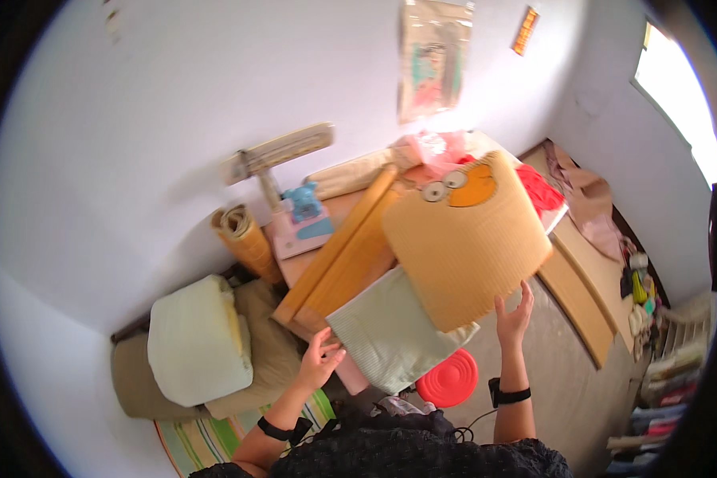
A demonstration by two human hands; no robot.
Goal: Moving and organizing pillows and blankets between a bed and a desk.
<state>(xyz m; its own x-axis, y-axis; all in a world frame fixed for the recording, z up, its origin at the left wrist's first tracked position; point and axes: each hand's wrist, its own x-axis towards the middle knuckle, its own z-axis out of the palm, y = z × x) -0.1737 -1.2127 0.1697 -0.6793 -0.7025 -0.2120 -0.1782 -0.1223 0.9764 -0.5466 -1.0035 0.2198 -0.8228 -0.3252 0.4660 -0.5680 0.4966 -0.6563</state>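
Note:
A yellow ribbed cushion (466,251) with cartoon eyes and an orange beak lies tilted across a flat, pale green striped fabric piece (394,328), covering its upper right part. My right hand (515,313) is at the cushion's lower right edge, thumb and fingers spread; whether a fingertip touches it, I cannot tell. Beside the left corner of the striped fabric is my left hand (321,363), fingers apart and holding nothing. Under both fabrics, a long wooden board (346,257) runs diagonally over a pink desk (351,373). I cannot tell whether the cushion rests fully on the fabric.
A desk lamp (287,152), a blue toy figure (303,201) and a rolled mat (248,242) stand by the wall. At left, a folded pale quilt (197,343) lies on brown bedding. A red round stool (448,378) is below the fabric. Wooden panels (579,293) lie at right.

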